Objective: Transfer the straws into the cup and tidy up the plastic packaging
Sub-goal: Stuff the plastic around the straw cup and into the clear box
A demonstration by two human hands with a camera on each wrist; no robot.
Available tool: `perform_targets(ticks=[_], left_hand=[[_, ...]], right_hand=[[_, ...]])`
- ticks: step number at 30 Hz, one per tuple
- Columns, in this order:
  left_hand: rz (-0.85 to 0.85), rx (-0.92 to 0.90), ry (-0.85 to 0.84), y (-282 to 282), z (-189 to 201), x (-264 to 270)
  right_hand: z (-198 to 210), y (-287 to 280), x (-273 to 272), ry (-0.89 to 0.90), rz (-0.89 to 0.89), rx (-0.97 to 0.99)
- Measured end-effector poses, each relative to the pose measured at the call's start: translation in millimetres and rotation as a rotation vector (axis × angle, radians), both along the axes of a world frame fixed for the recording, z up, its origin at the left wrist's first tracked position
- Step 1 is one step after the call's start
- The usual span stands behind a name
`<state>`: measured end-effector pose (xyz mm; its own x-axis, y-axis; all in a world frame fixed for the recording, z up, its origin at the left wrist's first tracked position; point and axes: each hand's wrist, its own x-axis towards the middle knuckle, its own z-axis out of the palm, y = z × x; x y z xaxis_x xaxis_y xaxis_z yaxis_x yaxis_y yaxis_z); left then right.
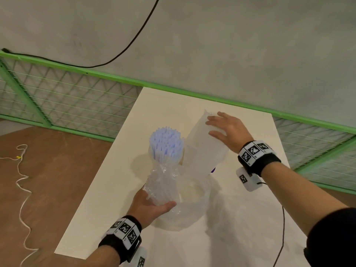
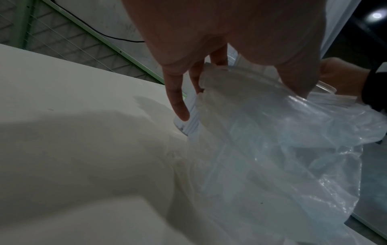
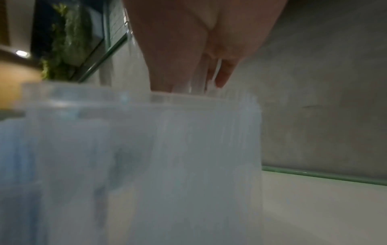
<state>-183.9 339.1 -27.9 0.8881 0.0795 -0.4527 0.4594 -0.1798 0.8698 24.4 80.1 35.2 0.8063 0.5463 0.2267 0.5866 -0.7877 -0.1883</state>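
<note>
A bundle of pale blue-white straws (image 1: 166, 143) stands upright over the table, its lower half still in crumpled clear wrapping (image 1: 163, 182). My left hand (image 1: 154, 207) grips the wrapped lower part from below, thumb in front. In the left wrist view my fingers (image 2: 178, 99) curl round the straws (image 2: 193, 116) and the clear film (image 2: 282, 149). To the right, a tall frosted white plastic pack (image 1: 204, 151) leans upright. My right hand (image 1: 229, 130) rests on its upper side with spread, fairly straight fingers. The pack (image 3: 188, 149) fills the right wrist view. I cannot clearly make out a cup.
Loose clear plastic (image 1: 185, 211) lies on the cream table (image 1: 250, 218) below the bundle. A green mesh fence (image 1: 57, 101) runs behind the table. A black cable (image 1: 282, 237) hangs at the right, and a white cord (image 1: 23, 180) lies on the brown floor.
</note>
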Motion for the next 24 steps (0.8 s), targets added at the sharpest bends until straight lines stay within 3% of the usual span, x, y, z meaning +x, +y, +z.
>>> perform_targets(ticks=[3,6,17,24], left_hand=[[-0.012,0.011,0.009,-0.7,4.3,0.4],[-0.006,0.011,0.000,-1.7,3.8,1.5],[-0.028,0.020,0.032,-3.4,3.7,2.5],[0.001,-0.001,0.033,-3.6,6.4,2.8]], right_hand=[[-9.3,-3.0,-5.2,0.107,-0.047,-0.256],[-2.7,-4.2,-6.9,0.133,-0.052,-0.372],[-7.6,25.1,4.4,0.075,-0.311,-0.346],[-8.8,25.4,6.3,0.063,-0.290,-0.386]])
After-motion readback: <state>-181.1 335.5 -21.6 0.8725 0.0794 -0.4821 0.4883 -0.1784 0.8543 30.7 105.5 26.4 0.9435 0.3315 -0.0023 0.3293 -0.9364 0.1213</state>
